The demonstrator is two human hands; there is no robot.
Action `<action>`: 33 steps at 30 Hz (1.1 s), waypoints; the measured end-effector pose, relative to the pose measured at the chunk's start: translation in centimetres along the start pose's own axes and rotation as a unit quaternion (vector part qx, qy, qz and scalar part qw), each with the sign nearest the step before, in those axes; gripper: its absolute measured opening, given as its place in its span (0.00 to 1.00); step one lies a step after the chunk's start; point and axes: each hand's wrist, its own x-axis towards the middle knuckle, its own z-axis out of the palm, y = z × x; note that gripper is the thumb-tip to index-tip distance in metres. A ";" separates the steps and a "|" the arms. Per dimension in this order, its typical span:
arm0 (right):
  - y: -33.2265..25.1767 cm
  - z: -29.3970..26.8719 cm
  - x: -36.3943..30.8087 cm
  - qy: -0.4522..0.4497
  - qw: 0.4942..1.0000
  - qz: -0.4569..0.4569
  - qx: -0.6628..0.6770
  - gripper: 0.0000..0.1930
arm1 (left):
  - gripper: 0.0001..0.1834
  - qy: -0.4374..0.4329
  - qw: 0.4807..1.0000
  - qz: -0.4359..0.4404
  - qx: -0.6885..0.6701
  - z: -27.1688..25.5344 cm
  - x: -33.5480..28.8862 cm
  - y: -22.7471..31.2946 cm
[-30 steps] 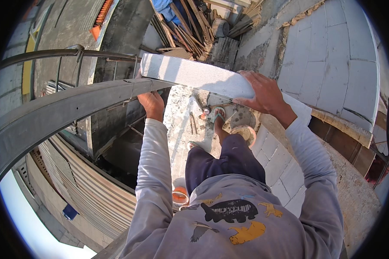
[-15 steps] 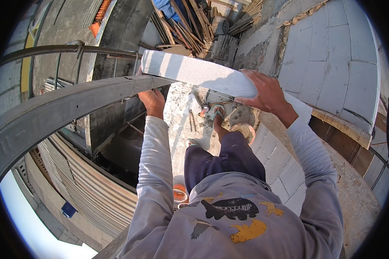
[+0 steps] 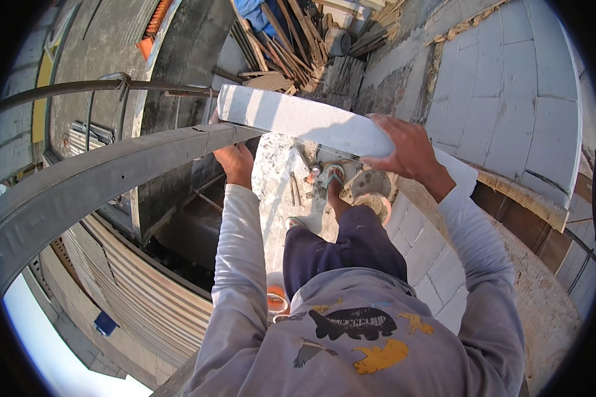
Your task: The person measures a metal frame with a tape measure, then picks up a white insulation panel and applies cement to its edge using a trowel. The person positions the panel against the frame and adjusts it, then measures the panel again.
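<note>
Two hands (image 3: 236,163) (image 3: 412,153) hold block (image 3: 298,118) ends, beam (image 3: 112,165) perhaps touching.

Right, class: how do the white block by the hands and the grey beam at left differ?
The white block is pale; the grey beam is darker. The white block spans between left hand and right hand, while the grey beam looks longer, running toward the picture's left rim. Both look longer than wide.

Building site | bare block wall (image 3: 510,99) | timber heap (image 3: 297,40) | stained floor (image 3: 271,198)
</note>
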 end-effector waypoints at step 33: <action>-0.2 0.2 -0.4 0.046 0.998 -0.029 -0.036 0.39 | 0.28 0.045 0.999 -0.022 -0.010 -3.4 0.1 -4.1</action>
